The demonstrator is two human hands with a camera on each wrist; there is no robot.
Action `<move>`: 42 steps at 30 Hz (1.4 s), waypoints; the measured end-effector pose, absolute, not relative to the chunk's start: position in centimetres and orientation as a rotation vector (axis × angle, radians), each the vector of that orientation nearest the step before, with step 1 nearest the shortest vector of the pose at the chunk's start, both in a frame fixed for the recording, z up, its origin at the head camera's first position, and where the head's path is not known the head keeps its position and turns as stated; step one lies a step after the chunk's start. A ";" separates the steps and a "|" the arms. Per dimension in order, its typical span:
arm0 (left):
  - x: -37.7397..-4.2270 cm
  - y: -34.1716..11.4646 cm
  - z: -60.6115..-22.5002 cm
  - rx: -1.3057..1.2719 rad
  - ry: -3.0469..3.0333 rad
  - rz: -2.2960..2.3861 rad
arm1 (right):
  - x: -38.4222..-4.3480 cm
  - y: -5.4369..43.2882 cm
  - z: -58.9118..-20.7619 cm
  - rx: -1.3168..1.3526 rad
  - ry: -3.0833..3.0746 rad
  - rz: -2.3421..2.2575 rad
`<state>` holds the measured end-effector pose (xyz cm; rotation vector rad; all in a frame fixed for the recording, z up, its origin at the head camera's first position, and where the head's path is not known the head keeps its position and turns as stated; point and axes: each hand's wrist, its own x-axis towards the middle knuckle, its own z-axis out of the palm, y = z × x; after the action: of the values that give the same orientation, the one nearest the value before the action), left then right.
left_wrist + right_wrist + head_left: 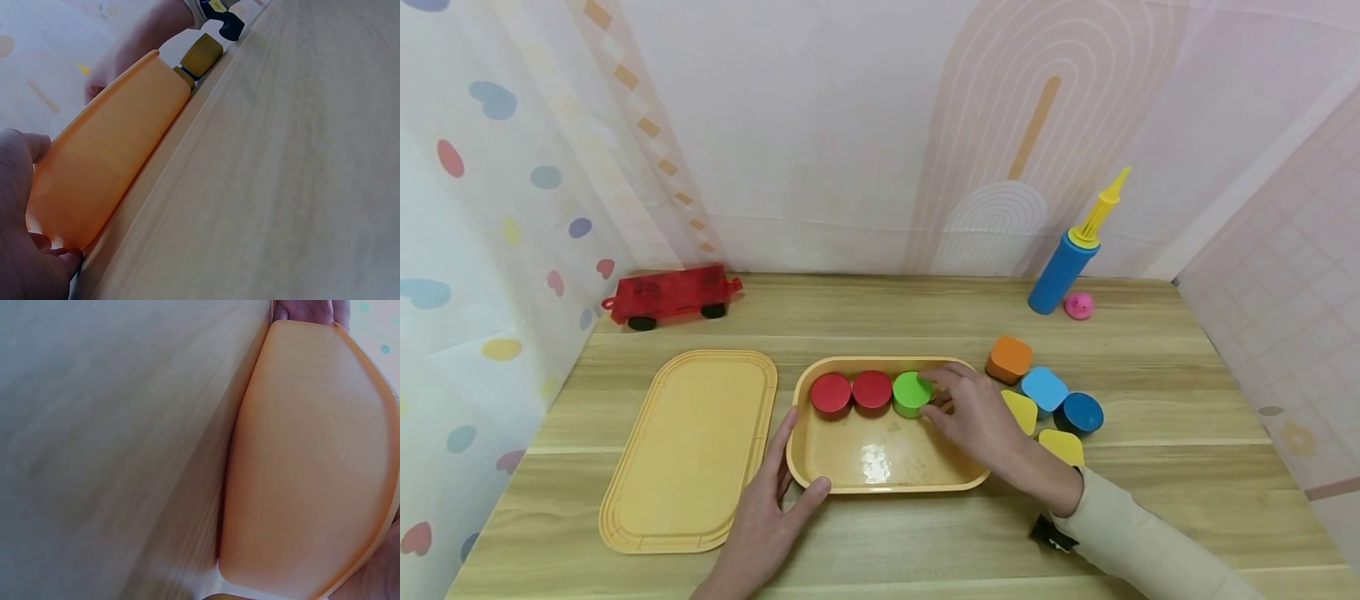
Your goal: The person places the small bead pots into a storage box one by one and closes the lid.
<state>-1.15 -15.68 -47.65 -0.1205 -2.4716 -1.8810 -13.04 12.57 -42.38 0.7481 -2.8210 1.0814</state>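
A pale orange plastic box (887,458) sits on the table, with two red round blocks (852,392) and a green round block (911,393) in a row along its far wall. My left hand (767,508) grips the box at its near left corner, the thumb at the near rim and the fingers along the left side. Reaching over the box's right end, my right hand (973,417) pinches the green block between thumb and fingers. In the left wrist view the box's outer wall (119,144) shows beside my left hand (25,219); its contents are hidden there.
Left of the box lies a matching lid (688,450). To the right are an orange block (1010,359), a light blue block (1044,388), a dark blue block (1081,412) and yellow blocks (1062,447). Behind stand a red toy wagon (673,296), a blue pump (1060,271) and a pink duck (1078,306).
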 end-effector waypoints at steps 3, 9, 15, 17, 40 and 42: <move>-1.2 -15.7 -47.7 -0.128 -2.466 -1.884 | -13.0 12.6 -42.4 0.744 -2.818 1.095; -1.2 -15.7 -47.6 -0.117 -2.471 -1.887 | -13.0 12.8 -42.5 0.753 -2.805 1.107; -1.0 -15.7 -47.5 -0.123 -2.467 -1.884 | -12.8 13.0 -42.1 0.717 -2.786 1.115; -1.1 -15.7 -47.6 -0.123 -2.466 -1.888 | -12.7 13.1 -42.0 0.710 -2.784 1.112; -1.2 -15.7 -47.7 -0.140 -2.468 -1.877 | -11.4 16.4 -40.4 0.657 -2.639 1.237; -1.2 -15.7 -47.8 -0.143 -2.467 -1.875 | -11.4 16.7 -40.3 0.656 -2.627 1.243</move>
<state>-1.18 -15.67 -47.78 -0.1428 -2.4673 -1.8746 -11.40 16.69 -40.35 0.6564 -2.6268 1.2426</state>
